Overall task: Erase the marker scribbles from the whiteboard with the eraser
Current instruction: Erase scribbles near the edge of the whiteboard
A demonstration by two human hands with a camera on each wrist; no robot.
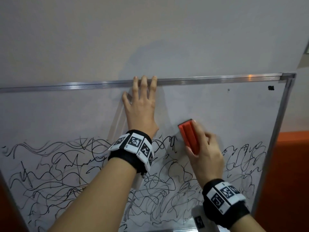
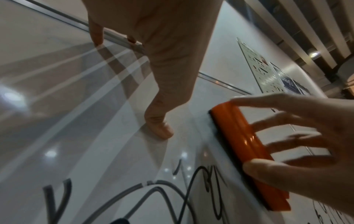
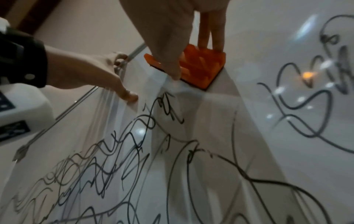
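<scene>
scribbles (image 1: 66, 173) in black marker fill the lower part of the whiteboard (image 1: 217, 101), running from the left edge to near the right frame; the band above them reads wiped, with only a faint grey haze. from my head view the board leans against a pale wall (image 1: 150, 30), its metal top rail (image 1: 217, 79) crossing the picture, and a small black mark (image 1: 271, 88) sits near the upper right corner.

my left hand (image 1: 140, 108) lies flat and wide on the clean band, fingers straight and spread, three fingertips reaching up onto the top rail and the thumb pressed on the surface off to the side. it holds nothing. the left wrist view shows the thumb tip touching the board, just beside the eraser.

my right hand (image 1: 205, 148) grips the eraser (image 1: 189, 136), an orange plastic block with a ridged back and a dark felt underside. the thumb clamps one long side, the fingers curl over the other. the felt sits against the board, right at the top edge of the scribbles, just to the right of the left wrist. the right hand looks slightly smeared in the head view.

both wrists carry black bands (image 1: 132, 148) with white blocks printed in black square codes. orange panelling (image 1: 292, 164) shows past the board's right frame.
</scene>
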